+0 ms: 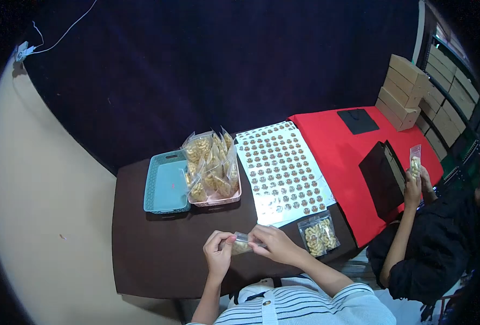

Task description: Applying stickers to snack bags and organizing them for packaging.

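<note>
My left hand and my right hand hold a clear plastic pouch of cashew nuts between them, above the front of the brown table. Fingers of both hands pinch its upper edge; whether its mouth is sealed I cannot tell. To the right of my right hand, clear pouches of cashews lie on the table. Beyond my hands are sheets of round stickers. A pink basket holds several upright filled pouches, and an empty turquoise basket stands against its left side.
At the right, a co-worker's hands hold a narrow cashew pouch over a red-covered table. A black bag and a flat black item lie there. Cardboard boxes are stacked behind. A dark curtain hangs behind the tables.
</note>
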`<state>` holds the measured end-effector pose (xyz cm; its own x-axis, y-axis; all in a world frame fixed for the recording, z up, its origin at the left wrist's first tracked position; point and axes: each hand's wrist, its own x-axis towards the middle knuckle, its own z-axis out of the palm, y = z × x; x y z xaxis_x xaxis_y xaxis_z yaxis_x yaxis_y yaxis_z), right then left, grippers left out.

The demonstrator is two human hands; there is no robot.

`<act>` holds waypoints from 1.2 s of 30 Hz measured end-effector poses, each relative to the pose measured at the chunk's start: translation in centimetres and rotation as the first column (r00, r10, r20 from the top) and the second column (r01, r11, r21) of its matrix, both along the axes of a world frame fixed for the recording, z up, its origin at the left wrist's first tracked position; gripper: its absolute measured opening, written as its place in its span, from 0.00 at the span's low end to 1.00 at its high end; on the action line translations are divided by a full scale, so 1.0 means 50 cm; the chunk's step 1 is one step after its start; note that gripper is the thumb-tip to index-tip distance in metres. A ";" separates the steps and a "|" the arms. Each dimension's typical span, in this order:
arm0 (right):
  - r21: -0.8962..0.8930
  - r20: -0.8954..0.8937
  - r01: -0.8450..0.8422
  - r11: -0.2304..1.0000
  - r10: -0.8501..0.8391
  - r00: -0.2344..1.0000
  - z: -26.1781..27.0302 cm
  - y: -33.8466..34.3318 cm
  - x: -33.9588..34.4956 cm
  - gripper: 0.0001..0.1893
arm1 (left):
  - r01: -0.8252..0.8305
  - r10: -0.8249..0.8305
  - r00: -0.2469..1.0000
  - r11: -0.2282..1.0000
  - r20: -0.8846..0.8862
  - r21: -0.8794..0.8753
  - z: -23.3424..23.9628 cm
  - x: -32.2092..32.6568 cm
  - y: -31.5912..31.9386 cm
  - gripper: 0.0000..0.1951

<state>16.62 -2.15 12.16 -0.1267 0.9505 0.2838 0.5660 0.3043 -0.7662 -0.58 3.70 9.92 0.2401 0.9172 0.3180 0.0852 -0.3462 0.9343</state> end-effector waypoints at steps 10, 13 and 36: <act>-0.044 -0.059 -0.023 0.999 0.020 0.998 -0.001 -0.016 0.014 0.08 | -0.069 0.068 0.997 0.997 0.030 0.042 0.034 -0.025 0.014 0.05; -0.111 -0.132 -0.052 0.993 0.037 0.991 0.004 -0.020 0.018 0.08 | -0.060 0.058 0.997 0.998 0.051 0.029 0.014 -0.028 0.016 0.06; -0.210 -0.603 -0.372 0.904 0.180 0.777 -0.100 0.001 0.039 0.35 | 0.302 0.008 0.755 0.883 0.655 -0.359 -0.028 0.005 0.027 0.06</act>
